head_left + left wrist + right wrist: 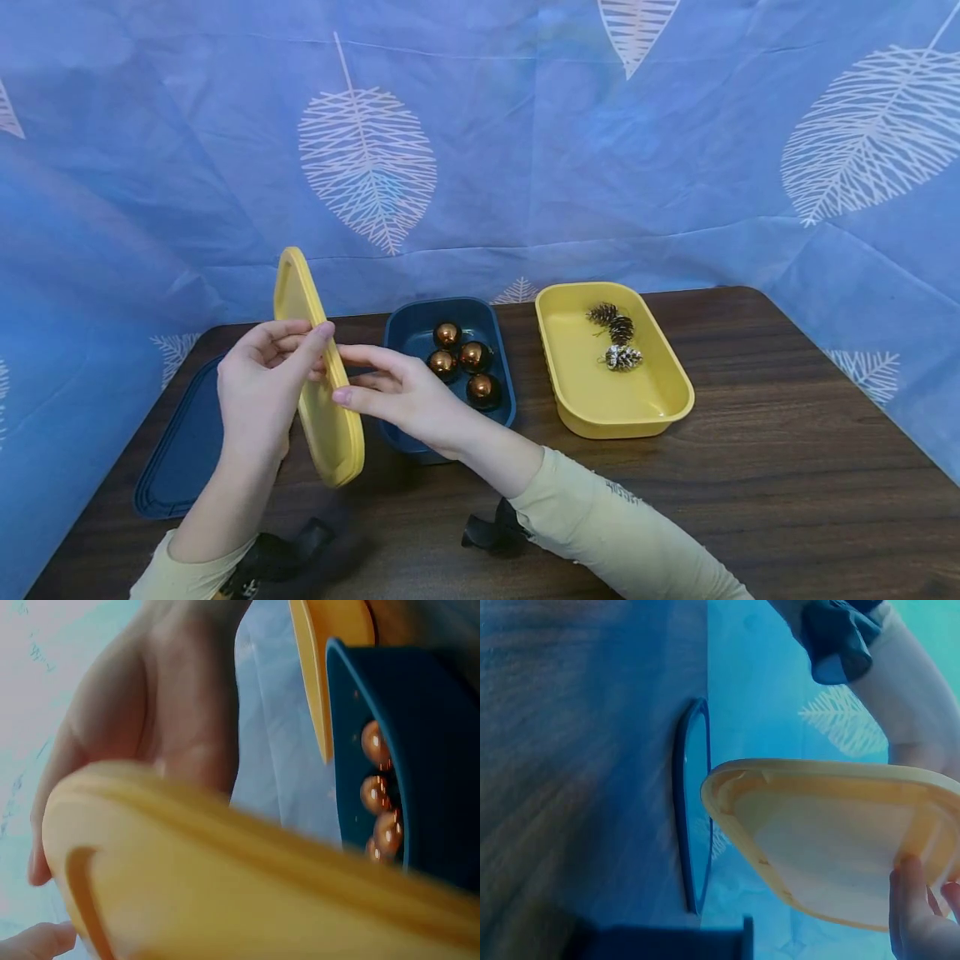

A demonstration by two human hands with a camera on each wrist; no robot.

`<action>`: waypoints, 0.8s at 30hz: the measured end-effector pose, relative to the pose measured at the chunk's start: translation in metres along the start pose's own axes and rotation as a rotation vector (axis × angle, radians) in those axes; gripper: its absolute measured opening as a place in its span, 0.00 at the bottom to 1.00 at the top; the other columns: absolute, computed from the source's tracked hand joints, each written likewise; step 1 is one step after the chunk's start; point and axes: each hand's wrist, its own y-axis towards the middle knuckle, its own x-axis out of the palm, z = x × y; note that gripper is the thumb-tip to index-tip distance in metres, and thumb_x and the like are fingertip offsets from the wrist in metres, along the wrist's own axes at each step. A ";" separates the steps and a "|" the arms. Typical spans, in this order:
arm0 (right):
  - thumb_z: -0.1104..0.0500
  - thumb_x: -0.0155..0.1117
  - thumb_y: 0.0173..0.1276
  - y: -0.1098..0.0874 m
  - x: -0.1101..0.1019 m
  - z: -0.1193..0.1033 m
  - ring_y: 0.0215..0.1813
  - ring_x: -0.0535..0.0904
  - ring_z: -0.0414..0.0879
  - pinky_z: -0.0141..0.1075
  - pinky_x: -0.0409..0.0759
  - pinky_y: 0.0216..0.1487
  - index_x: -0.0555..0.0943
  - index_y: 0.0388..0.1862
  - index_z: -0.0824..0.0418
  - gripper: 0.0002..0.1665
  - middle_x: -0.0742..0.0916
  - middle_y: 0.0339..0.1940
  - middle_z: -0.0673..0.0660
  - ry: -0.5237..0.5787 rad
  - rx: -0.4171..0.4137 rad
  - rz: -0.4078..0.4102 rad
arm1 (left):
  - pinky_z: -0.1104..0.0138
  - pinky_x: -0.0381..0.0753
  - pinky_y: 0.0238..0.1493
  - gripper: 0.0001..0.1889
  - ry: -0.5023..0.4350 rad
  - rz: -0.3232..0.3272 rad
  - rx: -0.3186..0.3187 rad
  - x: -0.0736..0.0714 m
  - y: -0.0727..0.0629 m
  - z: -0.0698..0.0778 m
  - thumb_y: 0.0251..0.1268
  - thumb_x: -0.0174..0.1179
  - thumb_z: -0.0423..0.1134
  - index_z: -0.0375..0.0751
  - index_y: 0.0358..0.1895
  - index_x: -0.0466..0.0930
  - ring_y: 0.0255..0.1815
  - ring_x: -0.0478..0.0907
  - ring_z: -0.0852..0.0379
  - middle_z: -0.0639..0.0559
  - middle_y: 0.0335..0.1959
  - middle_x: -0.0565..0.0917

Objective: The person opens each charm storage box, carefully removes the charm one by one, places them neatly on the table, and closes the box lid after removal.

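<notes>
Near the left side of the table, both hands hold a yellow rectangular lid (330, 429) on its edge above the wood. My left hand (255, 396) grips its upper part, thumb on the near face. From the right, my right hand (416, 404) pinches the lid's edge; its fingertips (911, 889) press the inner face in the right wrist view. Just behind the right hand stands a dark blue container (507, 387) with several shiny copper balls (476, 357). Beyond the left forearm lies a dark blue lid (187, 450), partly hidden by that hand.
Right of the blue container is a yellow container (592, 404) with three pine cones (622, 330), one white-tipped. Blue leaf-print cloth (480, 150) hangs behind and beside the dark wooden table (765, 450). Black straps (288, 554) sit at both wrists.
</notes>
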 end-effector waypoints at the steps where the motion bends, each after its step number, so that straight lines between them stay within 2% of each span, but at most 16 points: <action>1: 0.64 0.54 0.73 0.001 0.003 0.001 0.60 0.75 0.42 0.37 0.74 0.57 0.64 0.72 0.60 0.29 0.72 0.67 0.54 0.001 -0.003 -0.013 | 0.72 0.80 0.29 0.21 -0.009 0.006 -0.024 -0.003 0.002 -0.001 0.56 0.69 0.48 0.36 0.45 0.80 0.25 0.80 0.59 0.52 0.31 0.82; 4: 0.65 0.54 0.73 0.006 0.010 0.005 0.59 0.75 0.41 0.36 0.75 0.55 0.64 0.72 0.59 0.30 0.73 0.67 0.53 0.009 -0.006 -0.046 | 0.73 0.80 0.29 0.21 0.036 0.008 -0.074 -0.012 0.007 -0.004 0.55 0.69 0.48 0.37 0.47 0.79 0.26 0.79 0.60 0.53 0.31 0.81; 8: 0.67 0.56 0.71 0.011 0.021 0.009 0.60 0.74 0.39 0.33 0.75 0.55 0.63 0.73 0.58 0.32 0.70 0.68 0.48 0.001 0.023 -0.073 | 0.74 0.79 0.30 0.21 0.134 0.006 -0.098 -0.023 0.011 -0.009 0.59 0.67 0.46 0.36 0.50 0.78 0.26 0.78 0.62 0.58 0.30 0.80; 11: 0.69 0.57 0.70 0.016 0.028 0.012 0.63 0.70 0.37 0.31 0.74 0.55 0.63 0.73 0.58 0.34 0.66 0.71 0.46 -0.020 0.034 -0.107 | 0.76 0.78 0.30 0.19 0.186 0.031 -0.110 -0.032 0.015 -0.013 0.61 0.65 0.45 0.36 0.50 0.79 0.29 0.77 0.64 0.60 0.30 0.79; 15: 0.73 0.57 0.68 0.022 0.035 0.019 0.66 0.67 0.35 0.30 0.73 0.56 0.62 0.73 0.59 0.36 0.65 0.72 0.48 -0.005 0.026 -0.157 | 0.77 0.78 0.28 0.18 0.205 0.074 -0.165 -0.046 0.023 -0.020 0.61 0.65 0.46 0.37 0.49 0.81 0.30 0.77 0.65 0.61 0.29 0.80; 21: 0.73 0.58 0.67 0.020 0.038 0.031 0.64 0.69 0.35 0.29 0.73 0.56 0.67 0.71 0.62 0.33 0.69 0.71 0.49 -0.002 0.070 -0.169 | 0.73 0.80 0.23 0.23 0.203 0.103 -0.301 -0.062 0.034 -0.037 0.62 0.62 0.50 0.36 0.53 0.80 0.22 0.79 0.64 0.58 0.31 0.78; 24: 0.72 0.59 0.67 0.016 0.036 0.036 0.63 0.71 0.36 0.28 0.72 0.56 0.70 0.68 0.64 0.29 0.71 0.70 0.50 -0.046 0.077 -0.166 | 0.73 0.79 0.23 0.25 0.195 0.119 -0.318 -0.069 0.040 -0.049 0.63 0.61 0.49 0.34 0.56 0.79 0.21 0.79 0.65 0.59 0.30 0.77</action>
